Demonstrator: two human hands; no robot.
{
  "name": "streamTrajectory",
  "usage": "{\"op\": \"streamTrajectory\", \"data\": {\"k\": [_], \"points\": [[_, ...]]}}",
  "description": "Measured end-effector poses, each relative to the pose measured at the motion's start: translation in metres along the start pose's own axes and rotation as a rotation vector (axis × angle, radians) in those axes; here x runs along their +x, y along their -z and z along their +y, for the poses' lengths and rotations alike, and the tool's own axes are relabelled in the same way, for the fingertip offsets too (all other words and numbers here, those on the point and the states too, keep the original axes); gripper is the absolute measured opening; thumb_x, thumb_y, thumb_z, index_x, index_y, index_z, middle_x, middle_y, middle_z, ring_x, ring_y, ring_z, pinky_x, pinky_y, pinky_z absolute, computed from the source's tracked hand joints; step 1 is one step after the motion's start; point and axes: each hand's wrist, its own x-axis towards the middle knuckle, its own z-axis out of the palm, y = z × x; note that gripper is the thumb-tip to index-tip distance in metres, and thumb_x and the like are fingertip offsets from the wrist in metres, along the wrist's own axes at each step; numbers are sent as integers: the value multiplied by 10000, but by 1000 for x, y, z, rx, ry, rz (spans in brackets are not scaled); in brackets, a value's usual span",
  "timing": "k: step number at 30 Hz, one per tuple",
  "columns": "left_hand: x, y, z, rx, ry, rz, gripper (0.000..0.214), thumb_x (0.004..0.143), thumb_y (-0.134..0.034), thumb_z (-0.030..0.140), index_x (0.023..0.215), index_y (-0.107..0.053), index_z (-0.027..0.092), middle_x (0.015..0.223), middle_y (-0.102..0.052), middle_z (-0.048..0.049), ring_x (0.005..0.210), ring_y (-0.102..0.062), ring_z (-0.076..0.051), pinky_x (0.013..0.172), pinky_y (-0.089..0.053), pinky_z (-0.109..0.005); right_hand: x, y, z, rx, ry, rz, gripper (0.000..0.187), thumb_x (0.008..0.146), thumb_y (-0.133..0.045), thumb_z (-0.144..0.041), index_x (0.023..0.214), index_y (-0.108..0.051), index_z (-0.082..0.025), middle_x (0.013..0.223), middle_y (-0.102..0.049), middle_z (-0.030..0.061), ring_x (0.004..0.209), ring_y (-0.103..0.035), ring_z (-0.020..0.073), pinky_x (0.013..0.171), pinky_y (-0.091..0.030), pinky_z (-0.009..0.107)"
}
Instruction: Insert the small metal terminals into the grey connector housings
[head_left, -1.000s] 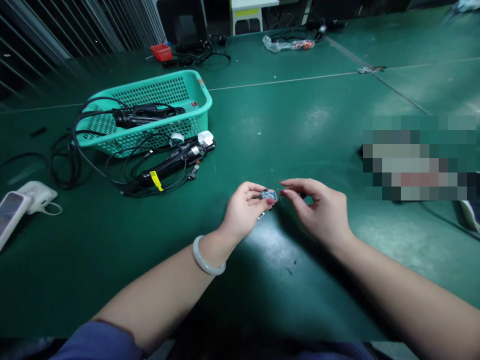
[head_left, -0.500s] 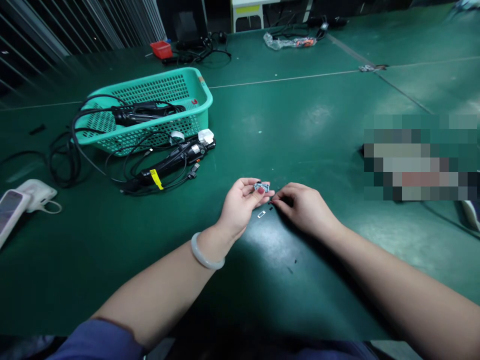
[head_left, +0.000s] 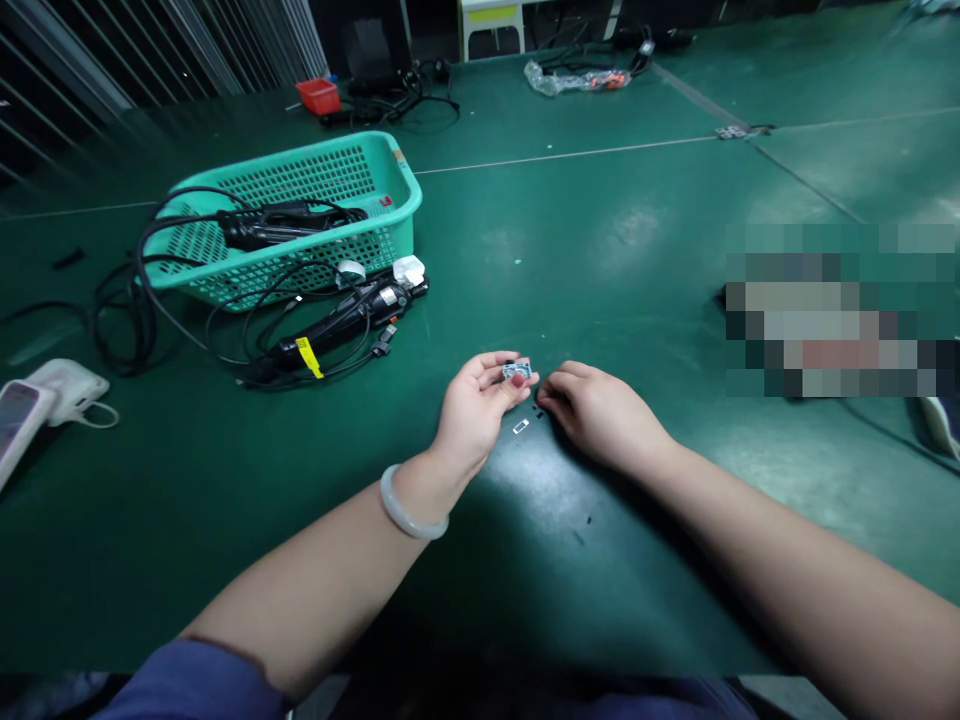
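Between thumb and fingers, my left hand [head_left: 474,405] holds a small light-blue and grey part [head_left: 517,371] that looks like a little circuit board. Just to the right, my right hand [head_left: 596,410] rests low over the table with its fingertips pinched together; whether anything is between them is hidden. Beside those fingertips lie tiny black pieces [head_left: 538,414]. A small white rectangular frame [head_left: 520,427] with a dark middle lies on the table below my left fingers.
A turquoise basket [head_left: 409,220] holds black corded devices at the left. In front of it lies a black corded device [head_left: 330,330] with a yellow tag. A phone [head_left: 22,420] is at the far left. A red tray [head_left: 319,96] and bagged cables [head_left: 577,78] stand at the back.
My left hand has shifted slightly left with the small part, still holding it. My right fingertips have drawn closer together near the tiny black pieces.
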Motion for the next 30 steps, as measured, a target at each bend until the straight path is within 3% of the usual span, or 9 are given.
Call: {"op": "streamTrajectory", "data": {"k": [6,12,15,22,26,30], "points": [[-1,-2,0,26,-12,-1,281,641,-735,76,869,-583,136,910,-688,-45,823,-668,-119,882,-492,-316,-3,4,5,81,-19,14,148,842,-531,-217,754,-643,-175,780,-636,58,716,-601,180,678,-466,298],[-3,-4,1,40,16,-32,318,579,-772,66,812,-569,141,840,-694,-33,785,-663,-120,830,-519,-318,-3,12,-1,218,-66,350,105,822,-567,-223,754,-639,-189,741,-639,29,657,-565,148,610,-445,274],[-4,-4,1,66,13,-30,337,560,-794,97,799,-562,144,787,-689,-26,777,-666,-133,812,-525,-329,-3,14,-7,227,-52,431,119,840,-553,-232,759,-631,-194,744,-630,30,648,-553,142,590,-437,270],[-5,-5,1,105,4,-13,415,486,-847,165,789,-565,145,769,-688,-26,763,-663,-140,780,-530,-328,-5,14,-14,245,-37,510,111,845,-549,-217,761,-618,-195,760,-627,33,614,-529,129,563,-435,266],[-6,-8,3,142,-10,-10,462,408,-870,141,740,-550,154,726,-668,1,735,-653,-129,797,-525,-329,-6,10,-17,215,0,498,128,853,-542,-234,763,-626,-198,779,-639,34,677,-565,140,607,-454,271],[-7,-9,3,148,-8,-15,451,423,-861,121,735,-538,155,726,-658,2,757,-654,-141,815,-519,-347,-6,10,-18,198,10,464,134,844,-552,-239,750,-642,-204,769,-654,34,712,-599,155,633,-476,283]]}}
